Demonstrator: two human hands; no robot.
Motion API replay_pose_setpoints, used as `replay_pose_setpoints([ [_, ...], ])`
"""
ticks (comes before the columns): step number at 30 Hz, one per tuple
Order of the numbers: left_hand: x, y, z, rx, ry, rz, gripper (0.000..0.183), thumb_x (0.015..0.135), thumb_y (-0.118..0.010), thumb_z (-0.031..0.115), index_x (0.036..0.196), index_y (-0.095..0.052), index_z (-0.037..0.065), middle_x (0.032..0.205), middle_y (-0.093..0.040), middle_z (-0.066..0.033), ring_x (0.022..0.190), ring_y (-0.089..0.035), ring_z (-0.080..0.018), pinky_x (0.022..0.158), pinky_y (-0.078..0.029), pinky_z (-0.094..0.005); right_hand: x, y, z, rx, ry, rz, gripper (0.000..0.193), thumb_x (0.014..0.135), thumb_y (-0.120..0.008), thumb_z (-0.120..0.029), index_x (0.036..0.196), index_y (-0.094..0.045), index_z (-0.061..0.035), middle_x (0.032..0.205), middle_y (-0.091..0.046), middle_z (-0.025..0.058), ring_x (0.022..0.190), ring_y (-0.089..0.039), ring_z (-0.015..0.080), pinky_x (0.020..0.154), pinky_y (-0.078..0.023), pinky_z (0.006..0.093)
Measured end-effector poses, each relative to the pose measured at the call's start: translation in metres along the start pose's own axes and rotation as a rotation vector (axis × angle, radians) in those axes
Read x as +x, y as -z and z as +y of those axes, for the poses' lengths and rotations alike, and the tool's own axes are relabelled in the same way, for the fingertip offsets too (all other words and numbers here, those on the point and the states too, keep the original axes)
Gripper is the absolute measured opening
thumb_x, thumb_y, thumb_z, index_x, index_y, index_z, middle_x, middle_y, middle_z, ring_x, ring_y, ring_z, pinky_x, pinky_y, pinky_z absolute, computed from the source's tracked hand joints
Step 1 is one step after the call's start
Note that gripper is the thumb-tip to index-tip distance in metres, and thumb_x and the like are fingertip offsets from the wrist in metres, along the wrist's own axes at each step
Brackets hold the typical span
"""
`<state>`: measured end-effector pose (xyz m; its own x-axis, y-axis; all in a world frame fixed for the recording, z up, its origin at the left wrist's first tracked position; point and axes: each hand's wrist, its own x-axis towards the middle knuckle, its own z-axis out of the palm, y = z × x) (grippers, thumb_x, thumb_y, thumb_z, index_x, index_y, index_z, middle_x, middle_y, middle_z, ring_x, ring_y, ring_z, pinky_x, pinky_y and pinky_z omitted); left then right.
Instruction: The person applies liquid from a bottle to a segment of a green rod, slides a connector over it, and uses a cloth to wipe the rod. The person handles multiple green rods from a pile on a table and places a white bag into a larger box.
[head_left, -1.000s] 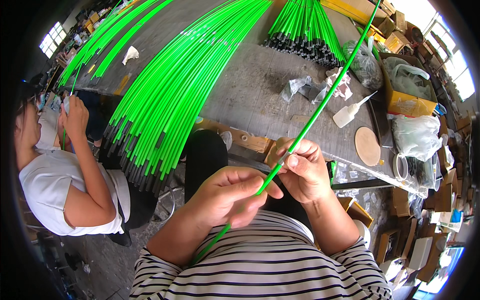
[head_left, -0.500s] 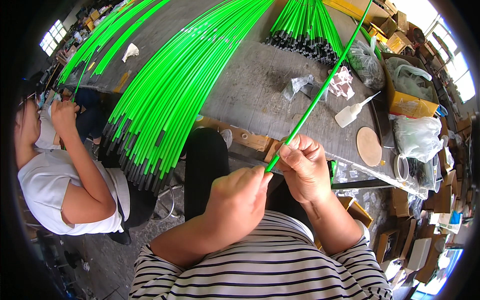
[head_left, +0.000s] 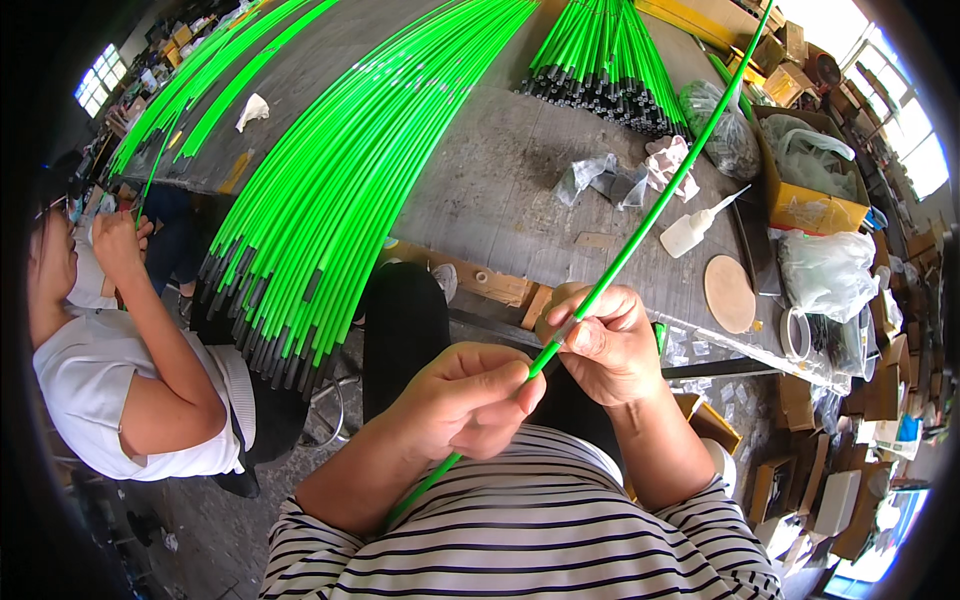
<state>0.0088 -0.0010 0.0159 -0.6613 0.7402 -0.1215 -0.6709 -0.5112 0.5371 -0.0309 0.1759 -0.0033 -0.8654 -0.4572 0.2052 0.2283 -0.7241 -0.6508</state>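
Observation:
A long thin green rod runs slantwise from the upper right down through both of my hands, and its lower part shows below my left hand near the striped shirt. My left hand is closed round the rod. Just above it, my right hand pinches the same rod between thumb and fingers. A short greyish band shows on the rod at my right fingertips; what it is I cannot make out. To the left lies a big bundle of green rods with dark tips, hanging over the table edge.
The grey table carries another green rod bundle, a white squeeze bottle, a round tan disc, a tape roll and a yellow box with plastic bags. A person in white sits at left, hands raised around a green rod.
The rod now extends below my left hand, where none showed before. A greyish band has come into view between my hands. My left hand's grip has turned and loosened slightly.

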Motion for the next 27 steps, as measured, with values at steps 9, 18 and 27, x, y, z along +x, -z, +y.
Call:
replay_pose_setpoints([
  [9,0.002,-0.013,-0.010,1.056,-0.506,0.480,0.017,0.087,-0.049,0.007,0.076,-0.055,-0.003,0.055,-0.047,-0.0006,0.042,-0.041,-0.0064,0.039,-0.029,-0.0195,0.001,0.000,0.009,-0.011,0.008,0.041,0.005,0.080,-0.060,0.000,0.084,-0.059,-0.0002,0.086,-0.062,0.0079,0.077,-0.057,0.0112,0.071,-0.045,0.0231],
  [18,0.003,0.012,0.007,0.950,-0.547,0.635,0.017,0.089,-0.049,0.010,0.081,-0.057,-0.003,0.053,-0.045,0.0009,0.045,-0.038,-0.0026,0.040,-0.028,-0.0193,0.042,0.015,-0.003,-1.148,0.358,0.468,0.017,0.078,-0.066,-0.015,0.078,-0.064,0.0024,0.069,-0.063,0.0073,0.062,-0.057,0.0100,0.056,-0.045,0.0246],
  [27,0.004,0.017,0.020,0.817,-0.554,0.603,0.024,0.092,-0.043,0.013,0.078,-0.054,-0.004,0.050,-0.041,0.0005,0.034,-0.028,-0.0021,0.032,-0.018,-0.0183,0.093,0.071,-0.032,-2.014,0.356,0.583,0.018,0.071,-0.067,-0.021,0.077,-0.066,-0.0042,0.065,-0.061,0.0125,0.058,-0.061,0.0263,0.055,-0.047,0.0337],
])
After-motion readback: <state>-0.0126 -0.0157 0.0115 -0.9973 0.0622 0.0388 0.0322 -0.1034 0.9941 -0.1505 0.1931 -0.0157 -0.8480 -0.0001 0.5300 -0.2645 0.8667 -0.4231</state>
